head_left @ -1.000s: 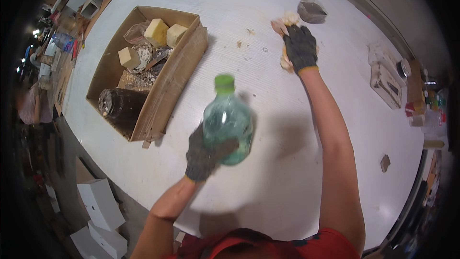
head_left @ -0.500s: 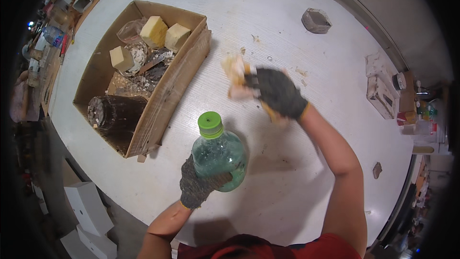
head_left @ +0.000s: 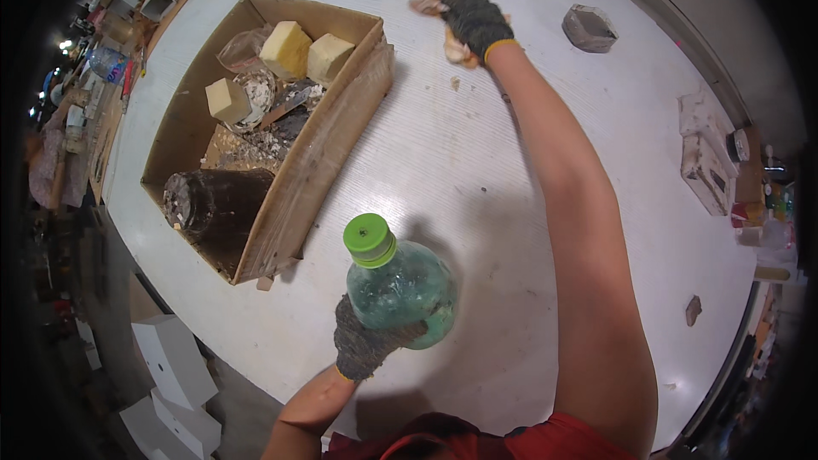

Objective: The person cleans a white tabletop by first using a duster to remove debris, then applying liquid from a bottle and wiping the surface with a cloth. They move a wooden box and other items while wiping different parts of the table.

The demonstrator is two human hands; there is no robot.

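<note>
My left hand point(head_left: 368, 342), in a dark grey work glove, grips a green-tinted plastic bottle point(head_left: 400, 290) low on its side. The bottle's bright green cap point(head_left: 369, 239) has a small dark hole in its top and tilts toward the upper left. Far forward, my right hand point(head_left: 477, 21), also gloved, presses a crumpled yellowish-white rag point(head_left: 461, 49) onto the white table point(head_left: 477, 221). Parts of the rag stick out past the fingers on the left and below. A few brownish specks lie on the tabletop just below the rag.
A cardboard box point(head_left: 319, 149) at left holds cream blocks point(head_left: 287, 49), a dark brown cylinder point(head_left: 223, 202) and scraps. A hexagonal grey dish point(head_left: 590, 28) sits at the far right. Dirty white blocks point(head_left: 707, 162) stand by the right edge, with a small stone-like chip point(head_left: 694, 310) nearer.
My right hand has swept the rag forward, away from me, and the arm is now stretched out. Most loose specks there are gone from view. My left hand still holds the bottle.
</note>
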